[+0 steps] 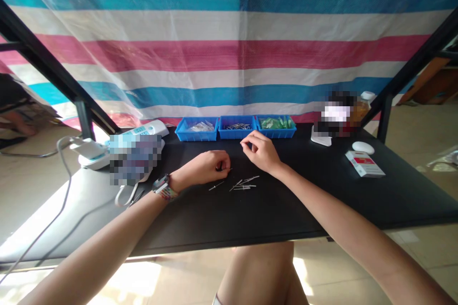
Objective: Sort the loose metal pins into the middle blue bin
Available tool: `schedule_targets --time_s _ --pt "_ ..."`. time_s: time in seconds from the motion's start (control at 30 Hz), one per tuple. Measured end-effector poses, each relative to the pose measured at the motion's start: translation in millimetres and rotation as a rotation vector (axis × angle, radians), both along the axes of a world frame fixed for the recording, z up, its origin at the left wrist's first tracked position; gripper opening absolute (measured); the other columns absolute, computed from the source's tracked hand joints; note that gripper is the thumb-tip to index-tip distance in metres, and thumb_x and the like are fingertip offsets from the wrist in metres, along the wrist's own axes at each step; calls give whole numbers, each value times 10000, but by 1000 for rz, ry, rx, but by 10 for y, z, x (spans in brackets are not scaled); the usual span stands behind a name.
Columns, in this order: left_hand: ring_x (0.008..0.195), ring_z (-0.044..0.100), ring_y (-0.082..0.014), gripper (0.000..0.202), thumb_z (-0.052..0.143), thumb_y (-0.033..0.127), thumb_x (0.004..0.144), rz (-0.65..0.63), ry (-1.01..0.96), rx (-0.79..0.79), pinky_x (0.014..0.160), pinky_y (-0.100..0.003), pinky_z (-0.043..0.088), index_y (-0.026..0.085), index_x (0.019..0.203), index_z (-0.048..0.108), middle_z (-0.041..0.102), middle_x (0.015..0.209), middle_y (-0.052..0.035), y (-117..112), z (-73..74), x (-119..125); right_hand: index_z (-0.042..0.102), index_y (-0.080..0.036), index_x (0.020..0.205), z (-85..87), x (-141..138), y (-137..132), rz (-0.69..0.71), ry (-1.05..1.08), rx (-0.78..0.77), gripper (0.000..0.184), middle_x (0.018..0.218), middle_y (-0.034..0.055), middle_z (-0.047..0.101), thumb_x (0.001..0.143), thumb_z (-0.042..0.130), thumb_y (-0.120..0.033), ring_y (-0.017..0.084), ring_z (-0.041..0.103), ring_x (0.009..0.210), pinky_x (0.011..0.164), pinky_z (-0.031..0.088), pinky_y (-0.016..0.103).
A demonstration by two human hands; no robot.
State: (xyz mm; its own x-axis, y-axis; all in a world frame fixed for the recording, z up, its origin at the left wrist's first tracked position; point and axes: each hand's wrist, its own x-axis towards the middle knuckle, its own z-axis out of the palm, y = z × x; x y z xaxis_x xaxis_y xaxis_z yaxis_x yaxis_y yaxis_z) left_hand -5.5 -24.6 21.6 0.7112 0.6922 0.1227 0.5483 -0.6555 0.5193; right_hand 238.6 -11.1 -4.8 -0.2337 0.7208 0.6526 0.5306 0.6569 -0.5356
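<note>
My left hand (205, 167) is closed in a pinch above the black table, with the thin tip of a pop rivet showing at its fingertips. A single pop rivet (216, 186) lies just below that hand. To its right is a small loose pile of pop rivets (245, 185). My right hand (264, 153) is closed too, thumb against fingertips, in front of the blue middle bin (229, 135), which contains more thin metal rivets. Whatever the right fingers hold, if anything, is too small to make out.
The left blue bin (196, 137) has clear plastic bags, the right blue bin (277, 134) green packets. A power strip (157, 128) and charger (89, 148) with cable stand left. At right are a small box (365, 164), a white mouse-like object (363, 147) and a bottle (365, 102).
</note>
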Motion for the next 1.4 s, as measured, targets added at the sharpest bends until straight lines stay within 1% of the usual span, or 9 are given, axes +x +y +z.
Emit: schedule_targets --time_s 0.13,0.27,0.37,0.53,0.63,0.77,0.93,1.17,1.4 --pt "694 591 -140 117 642 280 887 84 -204 -132 663 -252 479 181 934 685 676 820 -6 65 -53 2 716 -205 857 11 -11 -40 52 27 -37 127 936 31 669 952 631 -209 99 533 563 617 448 277" --pt "805 661 -179 350 686 412 924 158 -460 -205 771 -296 545 163 1167 716 719 887 -43 91 -7 12 730 -204 860 38 -45 -70 104 84 -113 131 923 34 668 951 641 -233 108 549 582 619 462 280" --pt "880 680 -199 338 714 483 932 191 -558 -210 828 -317 557 164 1041 739 737 965 -71 82 53 9 740 -208 853 50 -80 -92 162 116 -202 128 898 32 673 941 664 -261 121 562 601 616 471 280" --pt "857 692 -193 384 838 505 841 233 -698 -276 816 -313 565 172 896 655 727 910 -50 53 84 16 742 -202 940 40 -153 -148 283 250 -441 144 840 12 706 876 754 -330 130 627 605 568 464 254" --pt "897 718 -214 412 864 514 817 233 -726 -321 862 -346 577 169 864 644 761 942 -72 42 68 32 714 -197 942 36 -190 -169 333 351 -531 192 734 -12 694 838 790 -340 144 660 598 561 473 246" --pt "911 728 -220 427 878 514 804 249 -749 -331 895 -371 581 167 825 630 770 940 -74 36 48 47 684 -197 883 49 -201 -165 323 482 -554 209 677 -25 673 813 801 -355 142 662 567 563 509 252" --pt "919 719 -216 407 855 505 834 234 -722 -312 885 -360 573 164 826 633 761 950 -72 39 33 46 685 -197 883 68 -177 -165 306 525 -565 221 663 -29 661 816 799 -373 136 653 551 549 520 249" --pt "934 691 -204 373 834 465 861 215 -651 -126 885 -344 572 191 1056 673 728 1029 -64 79 -14 22 676 -201 876 59 -158 -143 294 527 -561 328 795 8 707 869 758 -519 113 627 545 523 507 234" --pt "851 654 -205 293 701 487 963 227 -452 67 813 -328 521 195 939 726 739 922 -59 48 -7 3 665 -201 855 16 -173 -128 295 491 -559 391 795 10 704 883 734 -585 112 622 540 529 507 235"
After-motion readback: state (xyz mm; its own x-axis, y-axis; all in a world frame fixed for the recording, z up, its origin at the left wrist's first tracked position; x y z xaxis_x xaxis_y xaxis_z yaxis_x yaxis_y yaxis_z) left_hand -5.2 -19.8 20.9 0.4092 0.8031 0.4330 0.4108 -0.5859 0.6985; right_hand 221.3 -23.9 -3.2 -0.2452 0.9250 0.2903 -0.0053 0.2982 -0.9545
